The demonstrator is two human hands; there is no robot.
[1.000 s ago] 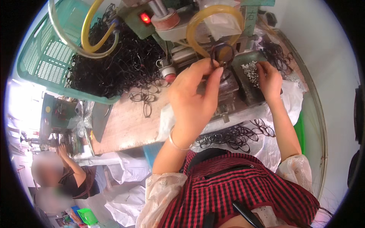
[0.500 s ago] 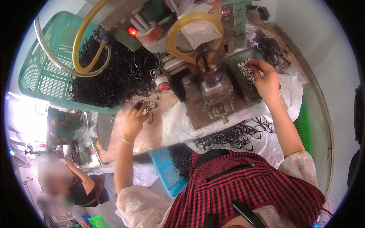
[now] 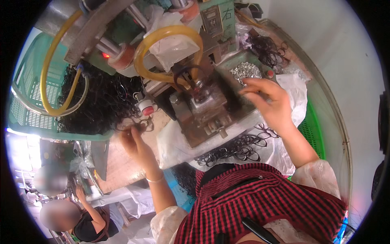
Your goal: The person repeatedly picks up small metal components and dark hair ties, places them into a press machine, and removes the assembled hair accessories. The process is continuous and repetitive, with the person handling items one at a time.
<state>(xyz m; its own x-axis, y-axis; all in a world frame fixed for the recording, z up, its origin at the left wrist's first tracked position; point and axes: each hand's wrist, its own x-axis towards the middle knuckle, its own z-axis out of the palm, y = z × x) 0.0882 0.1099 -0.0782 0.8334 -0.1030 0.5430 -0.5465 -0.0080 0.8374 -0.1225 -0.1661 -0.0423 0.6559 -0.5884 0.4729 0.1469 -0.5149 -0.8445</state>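
My left hand [image 3: 135, 140] reaches out to the edge of a heap of black elastic loops [image 3: 101, 101] and pinches a few loops [image 3: 143, 124] between its fingertips. My right hand [image 3: 270, 101] hovers to the right of a small metal press machine [image 3: 205, 110], its fingers pointing left. It is just below a tray of small silver metal pieces [image 3: 245, 71]. The hand is blurred, so I cannot tell whether it holds a piece. A black loop [image 3: 185, 75] hangs on the machine's head.
A green plastic basket [image 3: 28, 101] holds the heap of loops. Yellow hoses [image 3: 162, 38] curl over the machine, and a red-capped button [image 3: 148, 110] stands left of it. More loops [image 3: 235, 148] lie on white plastic sheet in front. Other people [image 3: 85, 221] sit at lower left.
My left hand left the machine head and swung down-left to the loops at the heap's edge. My right hand drew back from the silver pieces toward me.
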